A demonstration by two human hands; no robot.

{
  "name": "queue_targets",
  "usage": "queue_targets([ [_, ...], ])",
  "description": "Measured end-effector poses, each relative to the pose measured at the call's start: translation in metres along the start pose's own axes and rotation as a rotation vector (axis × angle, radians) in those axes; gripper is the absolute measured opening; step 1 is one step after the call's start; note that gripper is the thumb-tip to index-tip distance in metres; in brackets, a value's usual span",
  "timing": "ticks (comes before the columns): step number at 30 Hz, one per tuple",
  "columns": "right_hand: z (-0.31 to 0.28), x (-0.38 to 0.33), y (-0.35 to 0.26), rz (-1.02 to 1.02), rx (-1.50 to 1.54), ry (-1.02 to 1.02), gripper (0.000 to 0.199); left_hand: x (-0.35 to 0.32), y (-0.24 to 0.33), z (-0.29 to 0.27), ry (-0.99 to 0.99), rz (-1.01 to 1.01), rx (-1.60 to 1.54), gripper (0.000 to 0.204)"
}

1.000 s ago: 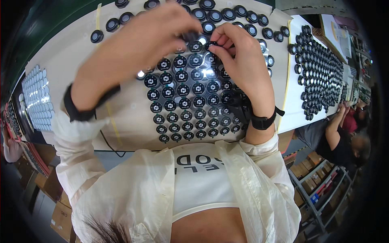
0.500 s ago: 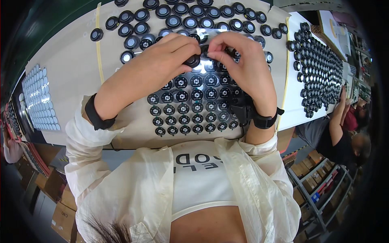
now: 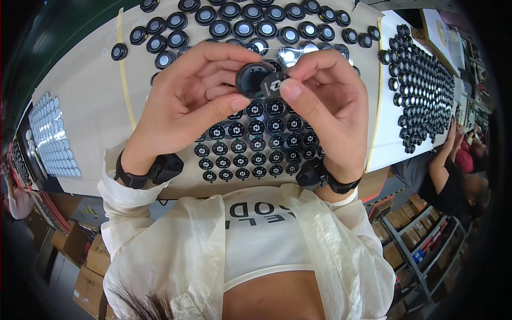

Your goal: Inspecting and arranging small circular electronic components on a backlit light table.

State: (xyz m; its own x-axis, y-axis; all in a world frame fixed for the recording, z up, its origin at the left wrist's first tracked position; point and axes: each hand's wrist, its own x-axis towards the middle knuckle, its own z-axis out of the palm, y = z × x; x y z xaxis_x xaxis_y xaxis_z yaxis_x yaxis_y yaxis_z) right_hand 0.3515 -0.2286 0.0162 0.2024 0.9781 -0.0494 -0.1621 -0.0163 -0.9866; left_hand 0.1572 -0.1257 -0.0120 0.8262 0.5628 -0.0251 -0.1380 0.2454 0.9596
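Note:
My left hand grips a round black plastic cap by its rim, its recessed face turned up toward me. Between thumb and forefinger, my right hand pinches a round black sticker with a white emblem. The sticker overlaps the right side of the cap; whether it touches the recess I cannot tell. Beneath both hands lies a clear sheet of round black stickers in rows, its far part hidden by the hands and the cap.
Many black caps with pale round centres stand across the table's far side. More crowd a white board at the right. Sheets of pale discs lie at far left. Another person's arm reaches in at the right; cartons and a metal rack stand below.
My hands have turned over, bringing the cap's recessed face into view. My right hand now holds a sticker clear of the sheet, over the cap's edge.

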Motion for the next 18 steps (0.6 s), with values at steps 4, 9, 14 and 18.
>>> queue_targets([
  [4, 0.003, 0.003, 0.008, -0.011, 0.069, 0.088, 0.020, 0.004, 0.000, 0.001, -0.012, -0.007, -0.086, 0.049],
  [9, 0.004, 0.004, 0.009, -0.014, 0.109, 0.047, 0.021, 0.008, -0.003, -0.001, -0.041, 0.031, 0.030, 0.055],
  [14, 0.008, 0.005, 0.013, -0.053, 0.012, 0.092, 0.021, 0.008, -0.006, 0.006, 0.059, 0.127, 0.036, 0.049],
  [18, 0.010, 0.004, 0.017, -0.062, -0.010, 0.139, 0.020, 0.007, -0.003, 0.007, 0.076, 0.081, 0.091, 0.053],
])
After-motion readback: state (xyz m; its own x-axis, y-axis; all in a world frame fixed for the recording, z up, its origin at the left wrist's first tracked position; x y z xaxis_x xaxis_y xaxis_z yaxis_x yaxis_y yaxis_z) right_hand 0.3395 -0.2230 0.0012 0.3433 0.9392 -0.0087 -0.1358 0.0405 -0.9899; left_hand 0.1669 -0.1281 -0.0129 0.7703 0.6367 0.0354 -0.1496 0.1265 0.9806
